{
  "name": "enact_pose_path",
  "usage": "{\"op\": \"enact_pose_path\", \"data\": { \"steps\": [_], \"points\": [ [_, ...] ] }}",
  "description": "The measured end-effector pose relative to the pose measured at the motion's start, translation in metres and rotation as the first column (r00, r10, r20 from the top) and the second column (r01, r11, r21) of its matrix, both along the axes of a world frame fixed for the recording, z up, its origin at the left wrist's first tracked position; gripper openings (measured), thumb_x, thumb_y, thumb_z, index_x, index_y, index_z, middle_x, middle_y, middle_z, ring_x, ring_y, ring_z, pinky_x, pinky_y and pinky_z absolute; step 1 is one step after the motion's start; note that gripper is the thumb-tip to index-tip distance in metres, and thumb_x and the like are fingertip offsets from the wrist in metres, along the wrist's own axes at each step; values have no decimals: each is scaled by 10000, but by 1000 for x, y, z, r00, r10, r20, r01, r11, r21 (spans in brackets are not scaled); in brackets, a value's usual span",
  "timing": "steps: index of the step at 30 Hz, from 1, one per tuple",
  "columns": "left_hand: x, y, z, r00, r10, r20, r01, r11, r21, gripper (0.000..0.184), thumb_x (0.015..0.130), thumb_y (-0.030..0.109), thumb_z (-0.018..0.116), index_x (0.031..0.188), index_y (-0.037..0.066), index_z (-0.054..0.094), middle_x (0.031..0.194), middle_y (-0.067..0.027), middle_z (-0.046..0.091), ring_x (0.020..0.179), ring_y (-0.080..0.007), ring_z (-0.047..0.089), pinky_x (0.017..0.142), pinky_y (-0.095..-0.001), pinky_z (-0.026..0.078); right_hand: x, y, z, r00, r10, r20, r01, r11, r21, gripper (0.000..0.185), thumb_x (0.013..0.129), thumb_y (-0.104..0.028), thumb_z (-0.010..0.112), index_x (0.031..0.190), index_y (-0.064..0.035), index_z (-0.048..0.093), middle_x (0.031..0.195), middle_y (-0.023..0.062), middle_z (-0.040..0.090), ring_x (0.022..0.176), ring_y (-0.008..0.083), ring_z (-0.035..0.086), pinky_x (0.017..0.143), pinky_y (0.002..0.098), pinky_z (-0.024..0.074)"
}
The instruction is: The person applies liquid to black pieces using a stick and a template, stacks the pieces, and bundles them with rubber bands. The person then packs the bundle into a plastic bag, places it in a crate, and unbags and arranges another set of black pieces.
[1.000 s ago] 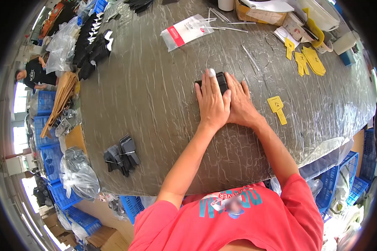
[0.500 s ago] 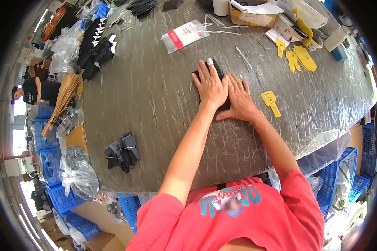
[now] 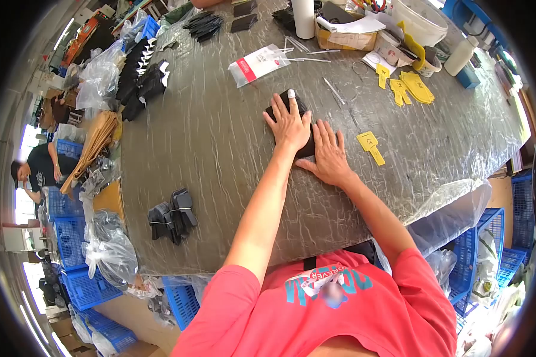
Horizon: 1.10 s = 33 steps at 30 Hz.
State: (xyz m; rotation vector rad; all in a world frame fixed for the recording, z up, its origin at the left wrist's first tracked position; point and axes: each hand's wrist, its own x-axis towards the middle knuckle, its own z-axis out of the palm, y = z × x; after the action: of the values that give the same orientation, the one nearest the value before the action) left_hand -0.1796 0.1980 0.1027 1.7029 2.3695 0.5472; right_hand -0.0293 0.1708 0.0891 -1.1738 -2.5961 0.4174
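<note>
A small dark stack of flat black pieces (image 3: 307,147) lies on the plastic-covered table. My left hand (image 3: 290,128) rests flat on it, fingers spread, with a white wrap around one fingertip. Along the stack's right side lies my right hand (image 3: 332,157), its fingers stretched out and its thumb pointing left at the near end. Neither hand grips anything. Much of the stack is hidden under my left hand, so its exact kind cannot be made out. To the right of my right hand is a yellow tag-shaped template (image 3: 371,147).
A red-and-white plastic packet (image 3: 258,65) and white sticks lie farther back. More yellow templates (image 3: 416,87), a cardboard box (image 3: 346,40) and a white bottle (image 3: 461,56) stand back right. Banded dark bundles (image 3: 173,216) lie near left. A person in black (image 3: 44,166) is beyond the left edge.
The view has shifted slightly. My right hand's fingers have come away from my left hand and sit lower along the stack. The person at left has raised a hand towards the head.
</note>
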Motion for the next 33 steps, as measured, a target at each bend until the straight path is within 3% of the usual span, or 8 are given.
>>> {"op": "enact_pose_path", "data": {
  "steps": [5, 9, 12, 17, 22, 24, 27, 33],
  "points": [
    [-4, -20, -10, 977, -59, 204, 32, 991, 129, 751, 1009, 437, 375, 1551, 7, 82, 1597, -296, 17, 1495, -418, 20, 1148, -637, 8, 9, -8, 6, 999, -15, -47, 14, 1000, -13, 1062, 821, -666, 598, 1481, 86, 243, 1563, 251, 238, 1481, 372, 167, 1180, 564, 112],
    [-14, -60, -3, 993, -101, 55, 76, 934, 348, 779, 1006, 394, 420, 1546, -12, 31, 1612, -253, 43, 1501, -397, 26, 1163, -607, 31, 25, -4, 21, 993, 21, -119, -34, 994, -105, 1029, 823, -644, 610, 1474, 75, 266, 1555, 234, 266, 1464, 365, 212, 1178, 548, 136],
    [10, -88, -22, 975, -203, -86, 215, 962, 169, 787, 985, 386, 464, 1530, -56, 108, 1613, -239, 84, 1497, -392, 86, 1169, -596, 104, 41, 9, 28, 983, 52, -178, -86, 978, -188, 954, 819, -552, 671, 1475, 32, 298, 1523, 203, 337, 1437, 342, 277, 1178, 532, 140],
    [28, -95, -15, 984, -154, -90, 167, 972, 163, 761, 1011, 450, 367, 1530, -54, 129, 1619, -221, 76, 1497, -399, 66, 1168, -599, 73, 58, 74, 37, 824, -139, -549, 51, 984, -172, 315, 840, -140, 678, 1119, 5, 673, 1108, 177, 691, 1045, 292, 661, 923, 362, 501],
    [24, -102, -14, 986, -161, 41, 144, 954, 264, 723, 1013, 373, 423, 1544, -19, 128, 1624, -209, 83, 1499, -398, 68, 1182, -549, 39, 33, 156, 22, 879, -124, -460, 132, 991, -15, 252, 823, -128, 644, 1054, -56, 715, 1031, 162, 692, 980, 301, 668, 885, 383, 511],
    [6, -108, 22, 963, -159, 217, 47, 895, 444, 705, 1017, 311, 442, 1552, -1, 105, 1613, -188, 174, 1494, -385, 122, 1191, -507, 74, 20, 170, 21, 893, -154, -423, 159, 987, -24, 248, 774, -127, 646, 998, -60, 728, 1026, 186, 682, 964, 348, 652, 873, 417, 515],
    [-3, -119, 132, 642, -470, 606, -259, 612, 748, 499, 899, 193, 577, 1339, -2, 443, 1293, -239, 542, 1240, -322, 523, 1025, -474, 409, 13, 186, 16, 985, -124, -116, 128, 992, 22, 223, 735, -150, 661, 928, -60, 729, 1007, 186, 681, 962, 356, 648, 870, 430, 514],
    [-5, -194, 249, 613, -744, 265, -41, 304, 952, 240, 836, 146, 620, 1056, 58, 581, 1008, -29, 571, 869, -173, 549, 902, -411, 434, 9, 201, 21, 999, -34, -20, 34, 999, 11, 209, 702, -166, 671, 881, -69, 720, 935, 173, 700, 966, 362, 650, 861, 439, 517]
  ]
}}
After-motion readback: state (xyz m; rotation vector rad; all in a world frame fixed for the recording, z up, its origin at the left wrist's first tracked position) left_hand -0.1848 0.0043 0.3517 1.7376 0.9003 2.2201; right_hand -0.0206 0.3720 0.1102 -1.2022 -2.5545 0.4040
